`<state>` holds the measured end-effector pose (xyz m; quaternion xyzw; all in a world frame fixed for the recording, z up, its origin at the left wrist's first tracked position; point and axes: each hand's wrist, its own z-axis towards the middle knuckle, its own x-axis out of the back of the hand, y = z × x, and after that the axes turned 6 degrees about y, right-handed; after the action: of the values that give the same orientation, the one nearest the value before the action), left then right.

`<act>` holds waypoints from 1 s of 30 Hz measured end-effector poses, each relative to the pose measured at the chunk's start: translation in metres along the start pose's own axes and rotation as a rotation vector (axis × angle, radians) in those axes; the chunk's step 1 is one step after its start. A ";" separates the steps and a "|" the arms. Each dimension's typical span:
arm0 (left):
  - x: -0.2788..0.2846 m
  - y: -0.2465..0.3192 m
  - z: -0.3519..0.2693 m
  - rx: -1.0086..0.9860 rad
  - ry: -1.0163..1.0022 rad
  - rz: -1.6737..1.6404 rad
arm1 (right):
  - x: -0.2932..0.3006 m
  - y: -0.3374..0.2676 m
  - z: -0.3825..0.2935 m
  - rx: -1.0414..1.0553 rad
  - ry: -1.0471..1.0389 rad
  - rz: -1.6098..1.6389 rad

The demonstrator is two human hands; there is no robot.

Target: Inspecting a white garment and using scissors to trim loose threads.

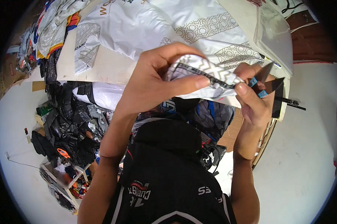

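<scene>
My left hand (160, 75) grips a folded edge of white patterned fabric (196, 70), its thumb pressing on a dark seam strip. My right hand (255, 95) pinches the other end of that edge between thumb and finger. Small thread snips (265, 79) with dark pointed blades and blue parts also lie in my right hand, blades pointing up and right, apart from each other. The rest of a white garment (157, 25) with grey geometric bands and lettering lies spread on the white table (112, 65) beyond my hands.
More printed garments (52, 30) are heaped at the table's left. A clear plastic sheet or cover (273, 36) lies at the right, with a dark flat object (277, 103) at the table's right edge. Black plastic bags (70, 126) and a white wrapped roll (104, 93) sit below the table edge.
</scene>
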<state>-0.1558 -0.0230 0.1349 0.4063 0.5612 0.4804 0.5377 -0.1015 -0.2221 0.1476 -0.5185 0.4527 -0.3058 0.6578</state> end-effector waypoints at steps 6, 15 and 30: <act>0.021 -0.009 0.004 -0.439 0.000 0.315 | 0.005 0.004 0.000 0.000 0.131 0.047; 0.013 -0.013 -0.007 -0.005 0.195 -0.292 | 0.005 0.008 0.004 -0.190 0.147 0.045; 0.020 0.003 0.007 0.351 -0.174 -0.762 | 0.007 -0.007 -0.015 0.451 0.003 -0.871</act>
<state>-0.1509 -0.0024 0.1342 0.2944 0.6971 0.1088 0.6446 -0.1119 -0.2362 0.1516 -0.5041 0.1171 -0.6435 0.5640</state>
